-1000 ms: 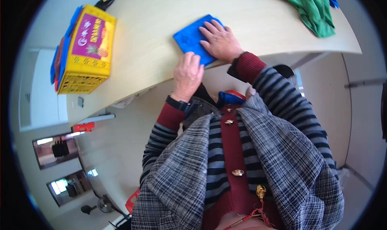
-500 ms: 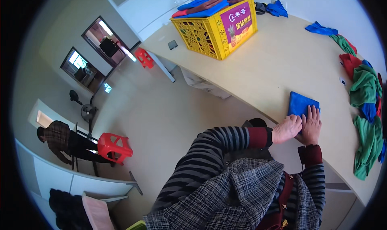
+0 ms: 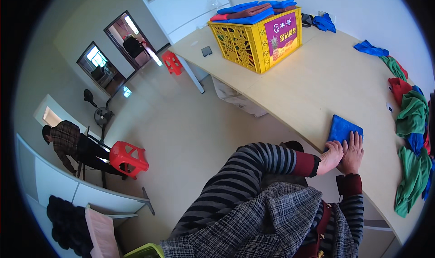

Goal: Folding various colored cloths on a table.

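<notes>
From my end, via the head cam, the folded blue cloth (image 3: pixel 343 127) sits right of ctr, a bit below mid-frame, flat on the tabletop (image 3: pixel 294 86) close to its near edge. R hand (image 3: pixel 352 155) is palm-down on it, fingers extended and only slightly apart, so it's pressing, not clasping. L hand (image 3: pixel 332 155) is right beside it at the cloth's lower edge, fingers bent; can't tell if they pinch fabric or just push down, fingertips too hard to make out. For a neat press IMO: R palm flat w/ even weight, smooth from the fold outward, L fingers lining up the layers at the near edge so corners stay sq. Go easy tho, too much sideways push would prob skew the fold or shift it twd the table edge. FYI, yellow crate (image 3: pixel 261 50) w/ folded cloths (image 3: pixel 248 20) on top is upper ctr; loose green cloth (image 3: pixel 413 179) lies far R, well clear of both hands.
</notes>
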`<state>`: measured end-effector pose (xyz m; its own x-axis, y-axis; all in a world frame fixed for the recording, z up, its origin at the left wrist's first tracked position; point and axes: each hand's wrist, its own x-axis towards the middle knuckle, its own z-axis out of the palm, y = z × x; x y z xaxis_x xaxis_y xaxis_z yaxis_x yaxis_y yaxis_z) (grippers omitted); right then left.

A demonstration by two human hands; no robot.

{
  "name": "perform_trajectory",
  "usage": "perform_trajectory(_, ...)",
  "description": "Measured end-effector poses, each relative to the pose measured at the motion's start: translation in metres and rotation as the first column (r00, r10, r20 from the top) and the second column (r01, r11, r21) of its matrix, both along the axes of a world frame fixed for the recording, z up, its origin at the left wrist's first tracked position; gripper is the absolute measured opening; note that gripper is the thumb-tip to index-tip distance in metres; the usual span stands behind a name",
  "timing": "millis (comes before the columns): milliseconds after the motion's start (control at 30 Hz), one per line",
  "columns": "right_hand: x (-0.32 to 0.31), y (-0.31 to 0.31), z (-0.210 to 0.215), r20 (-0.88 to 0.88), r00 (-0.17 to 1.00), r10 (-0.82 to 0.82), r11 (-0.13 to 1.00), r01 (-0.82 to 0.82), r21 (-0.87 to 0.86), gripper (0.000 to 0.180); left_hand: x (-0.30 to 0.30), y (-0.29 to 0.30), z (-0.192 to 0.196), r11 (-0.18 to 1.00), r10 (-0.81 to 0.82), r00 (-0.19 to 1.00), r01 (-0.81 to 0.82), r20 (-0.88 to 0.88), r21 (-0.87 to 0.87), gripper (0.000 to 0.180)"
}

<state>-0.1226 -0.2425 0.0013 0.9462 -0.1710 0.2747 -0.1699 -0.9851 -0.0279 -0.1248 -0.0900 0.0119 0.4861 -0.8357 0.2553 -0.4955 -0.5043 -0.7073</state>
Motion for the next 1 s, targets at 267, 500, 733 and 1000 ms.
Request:
perform_trajectory(267,-0.001,0.004,0.014,0.052,0.998,-0.039,0.988,0.030,0.154,0.056,0.004,-0.003,-0.008,0.994,-0.030,0.998,0.024,0.049,0.105,0.045)
perform_trajectory(500,-0.009,0.004,0.020,0.069,0.997,-0.041,0.979,0.026,0.201,0.056,0.004,-0.001,-0.008,0.991,-0.016,0.998,0.008,0.062,0.135,0.040)
perform_trajectory(733,-0.033,0.003,0.025,0.051,0.997,-0.064,0.971,0.051,0.234,0.055,-0.016,0.005,-0.008,0.993,-0.087,0.990,0.078,0.108,0.087,0.038)
perform_trajectory(1000,0.001,0.004,0.010,0.219,0.976,-0.014,0.985,-0.025,0.172,0.053,0.007,0.026,0.014,0.990,-0.133,0.991,0.132,0.013,0.051,0.042)
